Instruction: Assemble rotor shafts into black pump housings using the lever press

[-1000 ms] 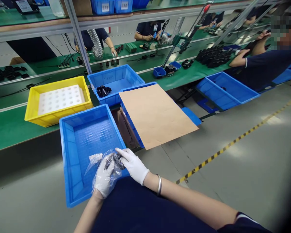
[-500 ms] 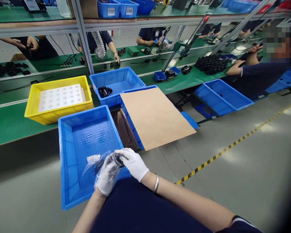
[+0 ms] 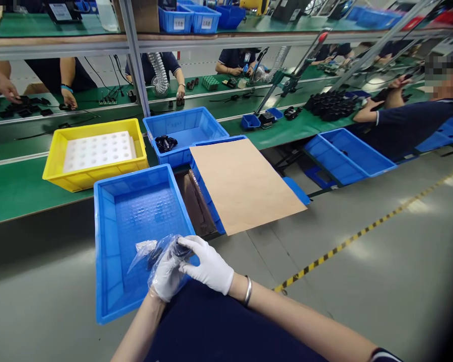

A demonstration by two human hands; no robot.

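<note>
At 7 o'clock, a dark part (image 3: 182, 250) is held in the left hand (image 3: 166, 276), its grip closed on it. The part's outline is blurred by a clear bag (image 3: 140, 258), by which the gloved left hand is also covered; its exact shape cannot be made out. The part is touched by the fingertips of the gloved right hand (image 3: 181, 255), its grip open, with thumb and fingers apart. The lower edge of the tray (image 3: 134, 206) is partly hidden by the hands. Inside it, a white packet (image 3: 146, 246) is seen through glare, its print unreadable.

The bin beneath the cardboard (image 3: 245, 186), at 3 o'clock, is mostly hidden. At 11 o'clock, "工具盒" can be read on the labels of two blue boxes (image 3: 176, 20); the label of a black device (image 3: 62, 11) at 10 o'clock is too small to read. White foam (image 3: 98, 152) is held in the yellow bin (image 3: 92, 180) on the surface (image 3: 15, 193). At 2 o'clock, a co-worker (image 3: 411, 120) is cut off by the frame.
</note>
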